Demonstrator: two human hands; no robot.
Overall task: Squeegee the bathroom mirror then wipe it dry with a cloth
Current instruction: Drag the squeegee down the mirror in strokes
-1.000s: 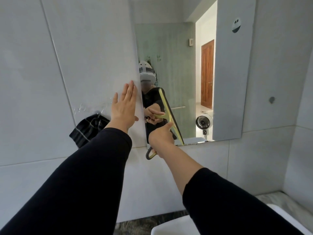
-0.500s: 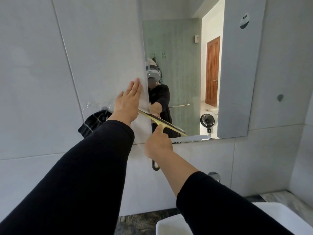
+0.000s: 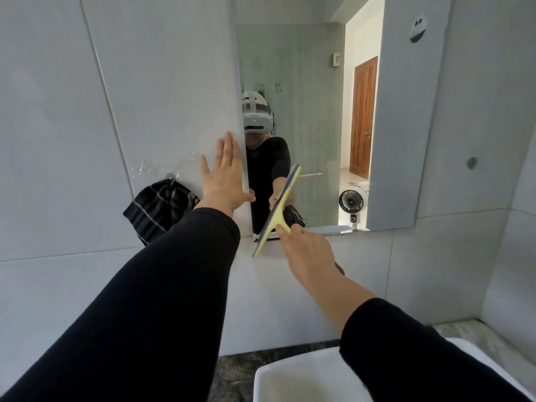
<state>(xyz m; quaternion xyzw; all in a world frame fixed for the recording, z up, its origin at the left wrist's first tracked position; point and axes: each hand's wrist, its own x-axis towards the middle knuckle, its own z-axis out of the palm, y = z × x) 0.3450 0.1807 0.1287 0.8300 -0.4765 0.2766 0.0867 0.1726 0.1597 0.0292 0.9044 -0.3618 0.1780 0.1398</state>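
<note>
The mirror hangs on the grey tiled wall. My right hand grips the handle of a yellow squeegee, whose blade stands steeply tilted across the mirror's lower left corner, its lower end past the bottom edge. My left hand lies flat and open on the mirror's left part, fingers pointing up. A dark striped cloth hangs on the wall left of the mirror, partly behind my left arm.
A white basin sits below on a dark marbled counter. The mirror reflects a person wearing a headset, a small fan and a wooden door. A side wall closes in on the right.
The squeegee blade has swung from nearly level to steeply tilted and moved lower, down to the mirror's bottom edge. My left hand stays flat on the glass.
</note>
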